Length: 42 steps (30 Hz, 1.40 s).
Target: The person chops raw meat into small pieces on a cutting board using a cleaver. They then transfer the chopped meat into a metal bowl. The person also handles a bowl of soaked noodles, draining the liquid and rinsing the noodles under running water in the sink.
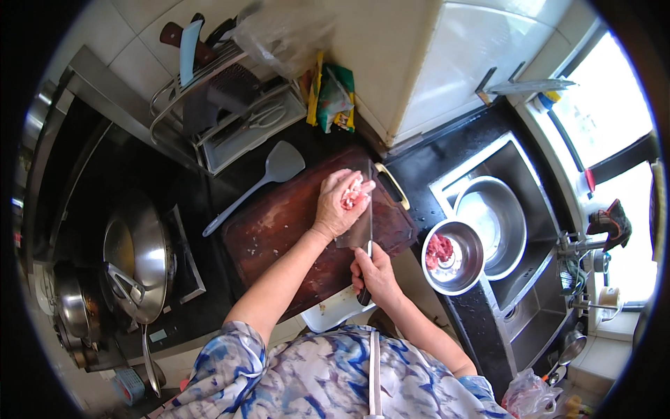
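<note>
My right hand (374, 273) grips the dark handle of a cleaver (361, 228), whose broad blade points away from me over the brown wooden cutting board (272, 220). Against the blade, my left hand (335, 201) curls its fingers around chopped raw meat (354, 197), pink with white fat. Part of the meat is hidden by the fingers. Small scraps dot the board's left half. To the right, a steel bowl (471, 262) contains more red raw meat (438, 251).
A grey spatula (285, 162) lies along the board's far left edge. Behind it stands a knife rack (251, 136). A wok (149, 262) sits on the stove at left. The sink (534, 262), at right, has a large steel basin (497, 209). Below the board's near edge is a white tray (335, 309).
</note>
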Each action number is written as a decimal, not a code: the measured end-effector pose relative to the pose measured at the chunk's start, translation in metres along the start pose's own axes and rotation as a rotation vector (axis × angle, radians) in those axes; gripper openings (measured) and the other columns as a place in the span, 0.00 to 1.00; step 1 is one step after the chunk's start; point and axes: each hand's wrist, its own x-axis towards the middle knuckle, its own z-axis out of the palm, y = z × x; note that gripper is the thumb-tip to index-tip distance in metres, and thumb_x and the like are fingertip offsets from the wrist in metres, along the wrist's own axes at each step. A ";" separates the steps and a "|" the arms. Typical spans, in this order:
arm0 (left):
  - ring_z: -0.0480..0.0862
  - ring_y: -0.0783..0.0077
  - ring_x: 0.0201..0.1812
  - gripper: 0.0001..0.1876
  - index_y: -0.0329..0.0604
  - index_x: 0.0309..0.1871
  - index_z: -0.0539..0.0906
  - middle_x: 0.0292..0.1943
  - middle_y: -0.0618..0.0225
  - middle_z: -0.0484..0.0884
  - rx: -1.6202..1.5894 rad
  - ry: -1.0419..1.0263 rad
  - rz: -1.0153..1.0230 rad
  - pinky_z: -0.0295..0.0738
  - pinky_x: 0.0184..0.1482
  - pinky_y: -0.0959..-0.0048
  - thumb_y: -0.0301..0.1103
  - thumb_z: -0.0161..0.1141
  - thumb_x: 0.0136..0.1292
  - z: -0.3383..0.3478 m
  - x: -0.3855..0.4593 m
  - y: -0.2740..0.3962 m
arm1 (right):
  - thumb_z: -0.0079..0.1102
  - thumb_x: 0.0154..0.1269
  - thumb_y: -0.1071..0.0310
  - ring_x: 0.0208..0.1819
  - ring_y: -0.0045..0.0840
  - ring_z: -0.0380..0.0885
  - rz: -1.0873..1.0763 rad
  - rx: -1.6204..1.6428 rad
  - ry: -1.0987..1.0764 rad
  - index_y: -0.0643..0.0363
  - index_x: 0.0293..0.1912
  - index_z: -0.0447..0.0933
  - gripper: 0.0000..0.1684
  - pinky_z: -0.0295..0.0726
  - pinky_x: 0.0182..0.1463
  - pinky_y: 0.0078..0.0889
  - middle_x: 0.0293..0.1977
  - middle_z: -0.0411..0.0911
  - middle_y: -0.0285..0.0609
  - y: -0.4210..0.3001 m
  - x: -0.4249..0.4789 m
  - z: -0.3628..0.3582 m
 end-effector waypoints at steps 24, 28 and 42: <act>0.80 0.55 0.62 0.24 0.31 0.64 0.78 0.61 0.51 0.77 -0.506 0.071 -0.269 0.74 0.67 0.62 0.29 0.68 0.66 0.196 -0.074 0.237 | 0.52 0.80 0.66 0.13 0.16 0.68 -0.136 -0.440 0.518 0.60 0.40 0.68 0.10 0.67 0.16 0.23 0.19 0.71 0.34 -0.077 -0.204 -0.168; 0.82 0.57 0.61 0.21 0.29 0.61 0.81 0.58 0.49 0.83 -0.432 -0.103 -0.306 0.74 0.67 0.64 0.29 0.67 0.66 0.195 -0.072 0.229 | 0.52 0.80 0.65 0.13 0.16 0.68 -0.166 -0.378 0.525 0.61 0.44 0.70 0.09 0.68 0.15 0.22 0.20 0.71 0.34 -0.075 -0.203 -0.184; 0.86 0.69 0.51 0.16 0.33 0.54 0.82 0.49 0.58 0.87 -1.126 -0.172 -0.836 0.84 0.55 0.70 0.37 0.49 0.83 0.142 -0.028 0.218 | 0.52 0.81 0.64 0.14 0.16 0.67 -0.261 -0.175 0.517 0.63 0.54 0.72 0.12 0.67 0.17 0.21 0.21 0.70 0.35 -0.084 -0.226 -0.180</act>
